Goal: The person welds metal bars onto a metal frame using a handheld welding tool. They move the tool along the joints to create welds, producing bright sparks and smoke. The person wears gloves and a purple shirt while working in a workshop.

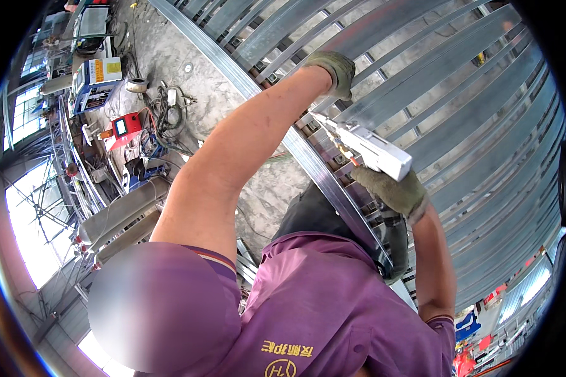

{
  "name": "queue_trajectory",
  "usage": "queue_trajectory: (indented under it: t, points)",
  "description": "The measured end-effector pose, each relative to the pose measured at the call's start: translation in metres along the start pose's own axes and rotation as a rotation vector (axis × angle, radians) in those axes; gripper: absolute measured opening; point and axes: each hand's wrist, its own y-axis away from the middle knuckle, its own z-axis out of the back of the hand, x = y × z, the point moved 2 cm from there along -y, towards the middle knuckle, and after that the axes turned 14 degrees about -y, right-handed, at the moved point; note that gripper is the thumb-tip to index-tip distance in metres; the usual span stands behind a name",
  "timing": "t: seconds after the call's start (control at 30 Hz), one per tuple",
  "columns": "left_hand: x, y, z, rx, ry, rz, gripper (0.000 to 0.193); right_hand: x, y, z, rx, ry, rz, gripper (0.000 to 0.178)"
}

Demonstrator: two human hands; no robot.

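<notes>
My right hand [393,188], in a grey-green work glove, is closed round a white handheld welding gun [377,151] with a boxy body. The gun's slim metal nozzle slants to the upper left, its tip close to the inner side of a long galvanized steel rail [321,173]. My left hand [334,70], gloved the same way, is wrapped over the near end of a flat metal slat [383,28]; the undersides of its fingers are hidden. Many such slats lie side by side, their ends along the rail, with small brackets beneath them.
Concrete floor [223,75] shows left of the rail, with tangled cables [170,116] on it. Farther left stand a red box with a screen [126,129], a blue-and-white machine [94,78] and grey gas cylinders [122,210]. Red and blue objects stand at the lower right.
</notes>
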Motion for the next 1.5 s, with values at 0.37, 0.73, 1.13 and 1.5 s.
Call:
queue_trajectory:
  t: [0.37, 0.73, 1.13, 1.5]
  points:
    - [0.005, -0.011, -0.008, 0.013, 0.012, 0.01, 0.056, -0.011, -0.024, -0.021, 0.051, -0.028, -0.156, 0.055]
    - [0.003, -0.011, -0.004, 0.011, 0.011, 0.004, 0.058, -0.02, -0.026, -0.022, 0.068, 0.099, -0.144, 0.05]
    - [0.004, -0.01, 0.0, 0.043, 0.026, 0.016, 0.057, -0.027, -0.026, -0.028, 0.117, 0.045, -0.026, 0.046]
    - [0.003, -0.006, 0.003, 0.059, 0.026, 0.029, 0.052, -0.027, -0.025, -0.027, 0.107, 0.115, -0.052, 0.048]
